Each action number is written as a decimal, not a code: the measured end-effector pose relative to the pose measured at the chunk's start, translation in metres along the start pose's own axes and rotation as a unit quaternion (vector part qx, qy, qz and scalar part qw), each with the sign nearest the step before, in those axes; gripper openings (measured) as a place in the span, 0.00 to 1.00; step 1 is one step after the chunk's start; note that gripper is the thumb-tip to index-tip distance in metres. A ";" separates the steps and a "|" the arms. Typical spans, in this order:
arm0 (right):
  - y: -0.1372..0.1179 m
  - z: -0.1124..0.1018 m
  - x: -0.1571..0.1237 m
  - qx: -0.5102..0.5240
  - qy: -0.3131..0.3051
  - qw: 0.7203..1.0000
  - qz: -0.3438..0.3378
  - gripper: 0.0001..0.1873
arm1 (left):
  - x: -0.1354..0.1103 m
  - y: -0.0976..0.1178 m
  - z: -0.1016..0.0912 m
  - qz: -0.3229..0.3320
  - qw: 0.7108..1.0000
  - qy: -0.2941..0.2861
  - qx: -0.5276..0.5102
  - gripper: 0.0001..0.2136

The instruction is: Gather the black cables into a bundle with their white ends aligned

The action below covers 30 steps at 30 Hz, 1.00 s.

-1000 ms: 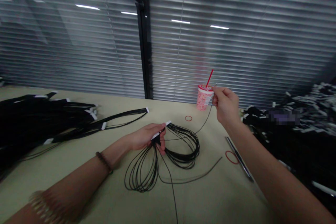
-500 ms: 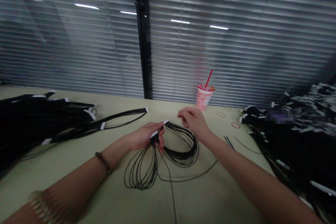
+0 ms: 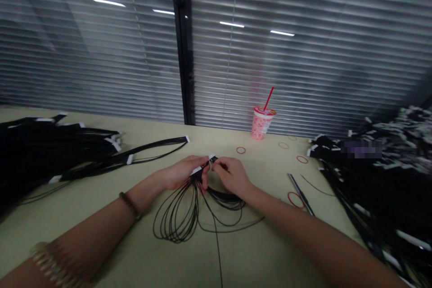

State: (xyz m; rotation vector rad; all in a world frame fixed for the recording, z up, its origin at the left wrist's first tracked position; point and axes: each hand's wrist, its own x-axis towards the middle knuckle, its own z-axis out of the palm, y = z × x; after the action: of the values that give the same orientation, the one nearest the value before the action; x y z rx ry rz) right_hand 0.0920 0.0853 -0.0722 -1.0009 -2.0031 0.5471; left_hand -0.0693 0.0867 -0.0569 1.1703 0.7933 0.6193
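Observation:
A wire harness (image 3: 177,216) of thin black wires with white connectors lies looped over the table in front of me. My left hand (image 3: 185,172) is closed around it near two white connectors, one connector (image 3: 196,170) lying across the fingers. Close by on the right, my right hand (image 3: 232,174) has its thumb and forefinger pinched on the black wires just beside the upper white connector (image 3: 212,157). The wire loops on that side pass below this hand and are partly hidden by it. One loose wire runs down toward the front edge of the view.
Piles of black wire harnesses lie at the left (image 3: 50,148) and right (image 3: 378,189). A pink cup (image 3: 261,123) with a red straw stands at the back. Rubber bands, including a red one (image 3: 240,150), and a slim dark tool (image 3: 301,194) lie on the right side.
My right hand has come down and left from near the cup to the harness and now pinches its wires. This uncovers a red rubber band. My left hand keeps its hold.

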 end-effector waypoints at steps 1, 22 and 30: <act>0.000 0.000 0.000 0.001 -0.004 1.000 0.000 0.11 | 0.000 0.000 0.000 -0.002 1.000 0.000 0.006 0.15; 0.000 0.003 -0.003 0.001 0.010 1.000 -0.010 0.11 | -0.003 0.002 0.002 -0.003 1.000 0.007 0.028 0.15; -0.001 0.004 -0.005 0.028 0.042 0.999 0.003 0.09 | -0.003 0.003 0.003 -0.008 1.000 0.004 0.027 0.15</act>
State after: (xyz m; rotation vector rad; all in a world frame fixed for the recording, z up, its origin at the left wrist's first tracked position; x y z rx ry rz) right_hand 0.0900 0.0812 -0.0764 -0.9798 -1.9011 0.5510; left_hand -0.0693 0.0836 -0.0528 1.2090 0.8305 0.5927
